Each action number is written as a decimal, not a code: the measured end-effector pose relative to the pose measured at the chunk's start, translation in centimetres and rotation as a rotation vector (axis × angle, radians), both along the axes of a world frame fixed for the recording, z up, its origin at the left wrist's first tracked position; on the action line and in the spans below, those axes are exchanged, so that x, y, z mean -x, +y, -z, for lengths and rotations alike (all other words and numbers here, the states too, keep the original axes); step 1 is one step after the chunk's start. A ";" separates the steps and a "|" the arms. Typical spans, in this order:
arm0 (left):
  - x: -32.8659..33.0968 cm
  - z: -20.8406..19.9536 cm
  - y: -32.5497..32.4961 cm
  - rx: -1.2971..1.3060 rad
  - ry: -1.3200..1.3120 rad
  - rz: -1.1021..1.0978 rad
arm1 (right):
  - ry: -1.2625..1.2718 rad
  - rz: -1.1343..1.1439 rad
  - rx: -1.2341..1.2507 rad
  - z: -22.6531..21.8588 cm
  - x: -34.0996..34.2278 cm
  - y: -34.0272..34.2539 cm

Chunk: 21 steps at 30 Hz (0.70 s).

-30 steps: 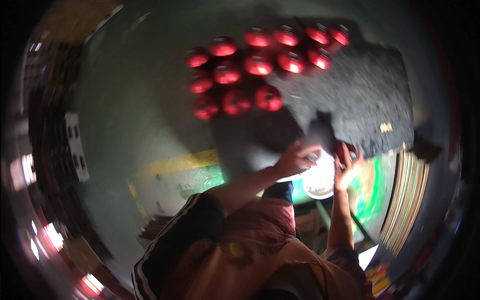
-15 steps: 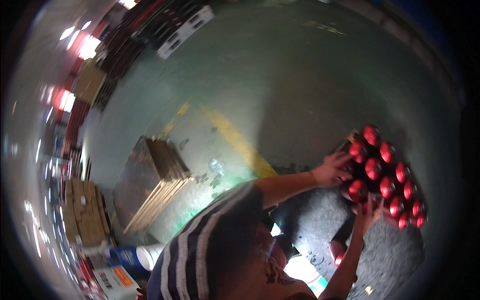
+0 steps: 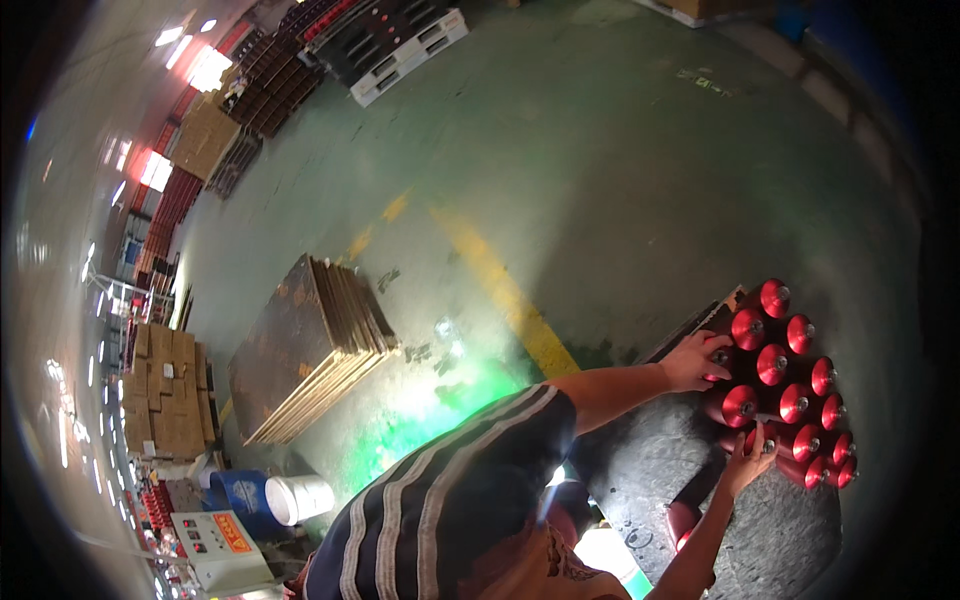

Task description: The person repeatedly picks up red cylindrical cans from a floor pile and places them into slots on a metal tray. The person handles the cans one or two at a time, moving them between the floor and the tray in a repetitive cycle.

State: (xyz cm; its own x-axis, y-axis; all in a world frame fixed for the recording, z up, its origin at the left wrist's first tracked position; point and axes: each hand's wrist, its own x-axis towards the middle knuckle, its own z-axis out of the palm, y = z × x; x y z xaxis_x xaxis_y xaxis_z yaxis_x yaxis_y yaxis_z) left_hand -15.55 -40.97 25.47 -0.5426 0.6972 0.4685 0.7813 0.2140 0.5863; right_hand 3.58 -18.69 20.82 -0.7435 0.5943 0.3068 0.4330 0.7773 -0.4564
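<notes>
A tight group of several red metal cylinders (image 3: 772, 364) with shiny domed tops and small central fittings stands upright at the right, on a dark, rough-looking surface (image 3: 640, 470). My left hand (image 3: 697, 360) curls its fingers round the top of one cylinder at the group's left edge, the dome partly hidden under them. Lower down, my right hand (image 3: 750, 464) has thumb and fingers closed around another red cylinder at the near edge, beside its neighbours. A separate red cylinder (image 3: 683, 522) lies lower, partly covered by my right forearm.
Stacked brown boards (image 3: 310, 350) lean left of my shoulder. Beyond them are piled cardboard boxes (image 3: 165, 390), a white bucket (image 3: 300, 498), a blue drum (image 3: 245, 500) and a control box (image 3: 220, 550). A yellow line (image 3: 500, 290) marks the green floor; loaded pallets stand far off.
The whole view has shifted, so the cylinders sit lower and further right. My left hand's fingers have come round a cylinder top, and my right hand's spread fingers have closed on another.
</notes>
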 end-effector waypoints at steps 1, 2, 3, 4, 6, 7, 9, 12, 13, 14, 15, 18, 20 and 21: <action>0.2 -0.4 -1.0 0.031 -0.063 -0.043 | -0.002 0.036 -0.009 -0.1 0.6 -0.1; 0.4 -0.9 -2.3 -0.001 -0.094 -0.075 | 0.004 0.003 0.003 -0.2 0.9 -0.2; 0.6 -1.7 -3.7 0.017 -0.154 -0.118 | 0.064 -0.028 0.018 -0.5 1.0 -0.5; 0.6 -2.7 -5.2 -0.054 -0.203 -0.082 | 0.110 -0.009 0.106 -1.0 0.7 -0.8; 0.4 -4.9 -8.8 -0.082 -0.403 -0.024 | 0.293 -0.103 0.216 -2.6 -0.8 -1.7; -0.3 -6.1 -10.6 -0.080 -0.529 0.017 | 0.316 -0.050 0.331 -3.4 -2.4 -2.9; -1.3 -8.4 -13.4 -0.083 -0.642 0.072 | 0.396 -0.082 0.416 -5.9 -6.4 -4.9; -2.0 -10.6 -14.7 0.043 -1.001 0.178 | 0.455 0.084 0.564 -9.4 -13.5 -7.7; -2.0 -10.6 -14.1 0.124 -1.121 0.239 | 0.423 0.118 0.576 -10.1 -15.9 -8.9; -2.0 -10.0 -13.1 0.041 -1.112 0.383 | 0.516 0.160 0.730 -10.3 -17.8 -9.8; -2.2 -9.3 -11.8 0.019 -1.154 0.460 | 0.462 0.251 0.720 -10.3 -19.9 -11.0; -5.3 -3.8 -5.9 -0.047 -1.660 0.659 | 0.494 0.501 0.887 -7.2 -24.7 -10.1; -9.7 -0.1 -2.8 0.090 -1.836 0.654 | 0.809 0.658 1.325 -4.6 -28.4 -10.0; -12.1 1.7 -1.2 0.232 -1.891 0.652 | 0.936 0.754 1.502 -3.1 -30.1 -10.1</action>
